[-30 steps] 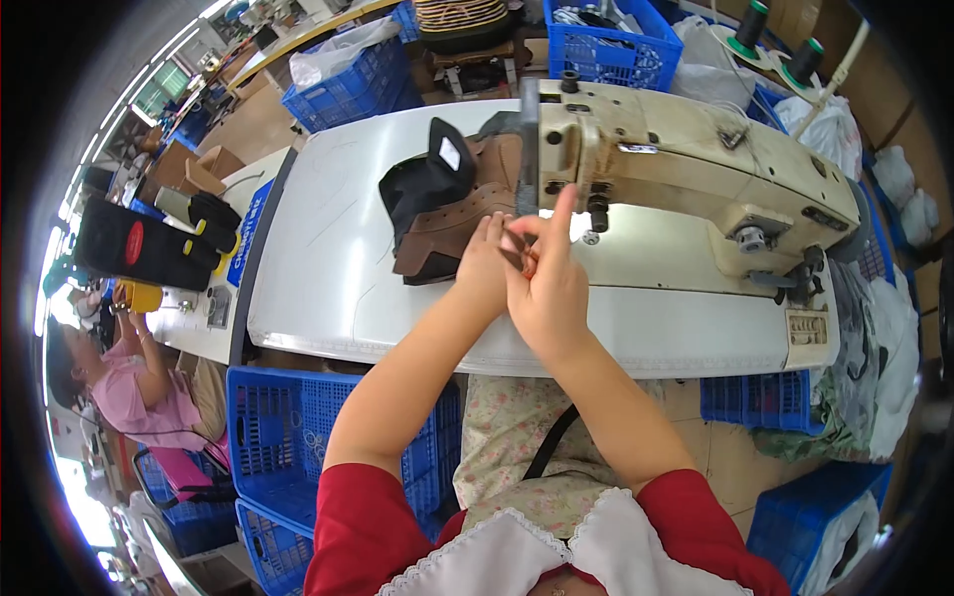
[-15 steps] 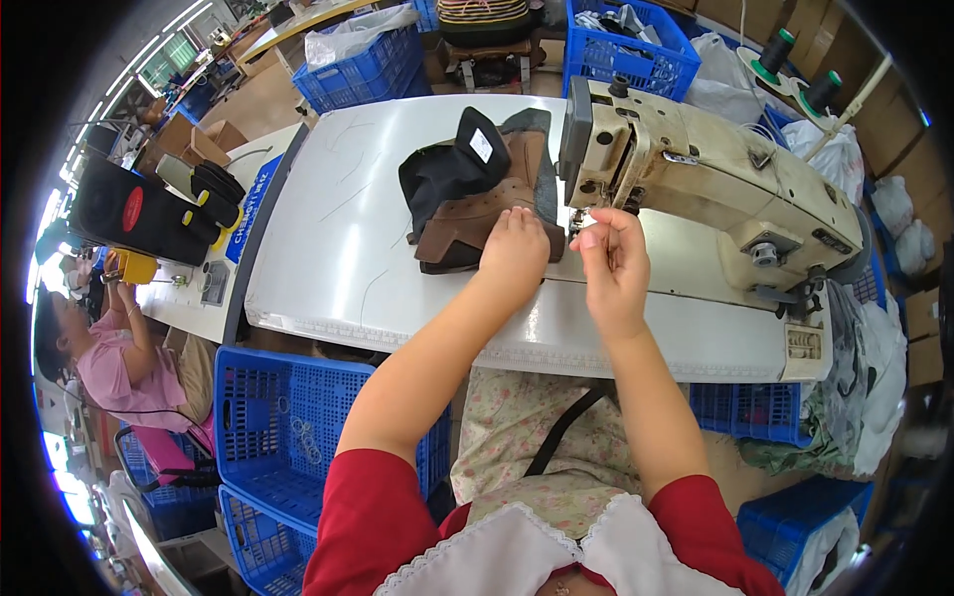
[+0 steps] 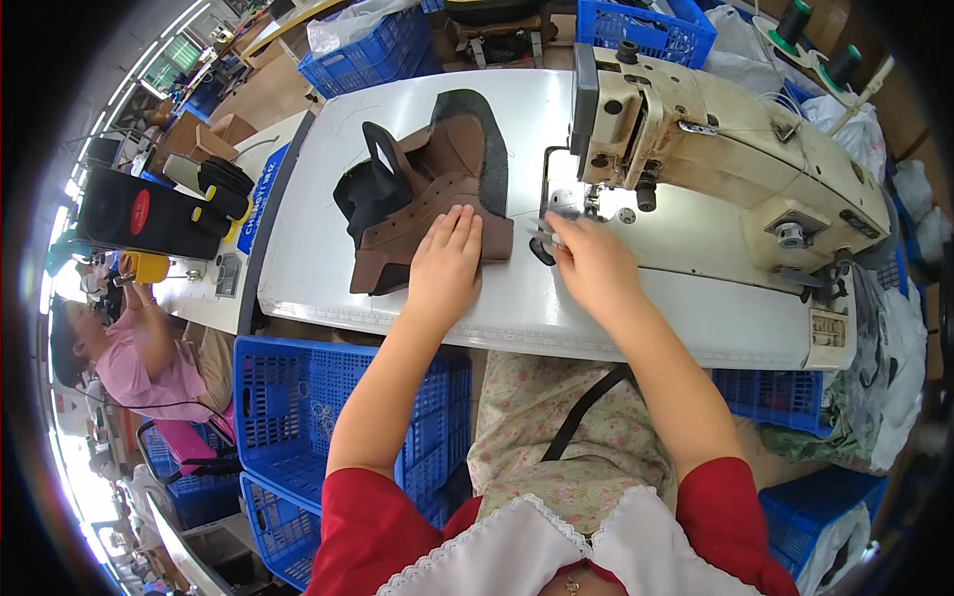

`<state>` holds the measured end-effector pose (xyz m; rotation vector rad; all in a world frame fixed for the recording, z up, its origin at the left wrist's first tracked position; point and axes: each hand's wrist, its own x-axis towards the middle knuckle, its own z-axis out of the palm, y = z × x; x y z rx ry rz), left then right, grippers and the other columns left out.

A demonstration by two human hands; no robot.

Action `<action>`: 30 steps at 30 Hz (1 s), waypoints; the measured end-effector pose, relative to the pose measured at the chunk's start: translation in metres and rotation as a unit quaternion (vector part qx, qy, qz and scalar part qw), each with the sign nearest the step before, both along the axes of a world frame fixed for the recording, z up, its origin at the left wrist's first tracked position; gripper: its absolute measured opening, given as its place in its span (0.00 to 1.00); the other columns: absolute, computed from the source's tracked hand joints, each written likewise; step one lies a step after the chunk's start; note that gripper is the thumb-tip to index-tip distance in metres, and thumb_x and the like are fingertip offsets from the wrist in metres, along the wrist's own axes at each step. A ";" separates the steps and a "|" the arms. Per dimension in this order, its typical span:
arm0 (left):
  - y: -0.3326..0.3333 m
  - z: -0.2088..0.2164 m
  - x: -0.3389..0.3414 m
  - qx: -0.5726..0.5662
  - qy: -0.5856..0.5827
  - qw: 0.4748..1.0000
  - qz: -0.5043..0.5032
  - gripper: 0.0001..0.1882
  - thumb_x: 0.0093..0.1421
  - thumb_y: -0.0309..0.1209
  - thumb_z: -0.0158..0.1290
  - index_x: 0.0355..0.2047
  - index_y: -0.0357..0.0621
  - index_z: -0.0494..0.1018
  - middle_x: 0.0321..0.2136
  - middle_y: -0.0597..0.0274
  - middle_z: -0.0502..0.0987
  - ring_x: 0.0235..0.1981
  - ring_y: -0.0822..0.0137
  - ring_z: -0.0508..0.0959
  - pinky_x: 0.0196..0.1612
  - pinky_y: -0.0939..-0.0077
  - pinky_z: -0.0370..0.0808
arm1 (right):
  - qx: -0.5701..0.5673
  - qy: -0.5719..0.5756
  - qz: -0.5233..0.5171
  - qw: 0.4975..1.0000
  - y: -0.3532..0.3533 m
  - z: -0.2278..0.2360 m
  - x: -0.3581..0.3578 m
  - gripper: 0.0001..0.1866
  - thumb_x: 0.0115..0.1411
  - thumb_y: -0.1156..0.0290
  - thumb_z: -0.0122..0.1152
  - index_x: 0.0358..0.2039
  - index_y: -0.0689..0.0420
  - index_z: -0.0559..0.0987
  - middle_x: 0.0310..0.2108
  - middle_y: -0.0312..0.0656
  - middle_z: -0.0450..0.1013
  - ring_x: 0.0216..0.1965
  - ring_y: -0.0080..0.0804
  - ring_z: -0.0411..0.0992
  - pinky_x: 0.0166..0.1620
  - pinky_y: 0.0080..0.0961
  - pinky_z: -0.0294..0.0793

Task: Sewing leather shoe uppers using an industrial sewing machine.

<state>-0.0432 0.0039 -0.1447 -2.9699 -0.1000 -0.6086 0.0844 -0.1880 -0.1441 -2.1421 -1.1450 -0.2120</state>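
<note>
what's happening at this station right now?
A person sits at a white table with a sewing machine. The left hand lies flat on a brown and black shoe upper. The right hand pinches a small tool just below the needle area. The upper sits left of the needle, not under it.

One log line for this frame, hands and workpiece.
left hand: flat on brown shoe upper | right hand: pinching small tool beside sewing machine needle | table: white
</note>
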 end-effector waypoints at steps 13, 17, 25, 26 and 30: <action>0.003 -0.005 -0.002 -0.016 -0.028 0.999 -0.013 0.36 0.41 0.22 0.55 0.56 0.32 0.68 0.58 0.50 0.70 0.62 0.55 0.66 0.66 0.59 0.61 | -0.121 -0.050 -0.005 0.991 0.039 -0.010 -0.006 0.21 0.57 0.74 0.57 0.53 0.53 0.75 0.31 0.42 0.72 0.29 0.43 0.75 0.32 0.39 0.74; 0.002 -0.005 0.000 -0.009 -0.019 1.000 -0.015 0.36 0.41 0.23 0.55 0.55 0.33 0.68 0.58 0.50 0.70 0.63 0.55 0.66 0.66 0.59 0.61 | -0.117 -0.051 -0.006 0.992 0.042 -0.011 -0.002 0.21 0.55 0.75 0.57 0.51 0.53 0.76 0.31 0.42 0.72 0.29 0.43 0.75 0.32 0.39 0.74; -0.004 0.006 -0.023 -0.029 -0.001 0.999 -0.018 0.36 0.39 0.24 0.57 0.55 0.33 0.69 0.58 0.50 0.70 0.63 0.55 0.66 0.66 0.59 0.61 | 0.000 0.036 -0.034 0.999 0.009 -0.001 -0.009 0.19 0.59 0.73 0.58 0.52 0.58 0.75 0.33 0.41 0.74 0.30 0.34 0.76 0.34 0.30 0.75; -0.009 0.010 -0.031 -0.052 -0.003 0.998 -0.024 0.36 0.39 0.24 0.57 0.55 0.33 0.69 0.58 0.50 0.70 0.62 0.54 0.66 0.66 0.58 0.61 | 0.000 0.037 -0.037 0.999 0.004 -0.002 -0.009 0.19 0.59 0.73 0.58 0.52 0.58 0.75 0.33 0.41 0.74 0.30 0.34 0.76 0.34 0.30 0.75; -0.024 0.021 -0.068 -0.091 -0.013 0.995 -0.026 0.36 0.37 0.23 0.57 0.53 0.34 0.71 0.57 0.50 0.71 0.61 0.51 0.68 0.64 0.54 0.64 | 0.159 0.424 0.020 0.892 -0.006 0.010 -0.015 0.21 0.60 0.72 0.62 0.54 0.59 0.72 0.32 0.38 0.73 0.28 0.22 0.70 0.32 0.23 0.72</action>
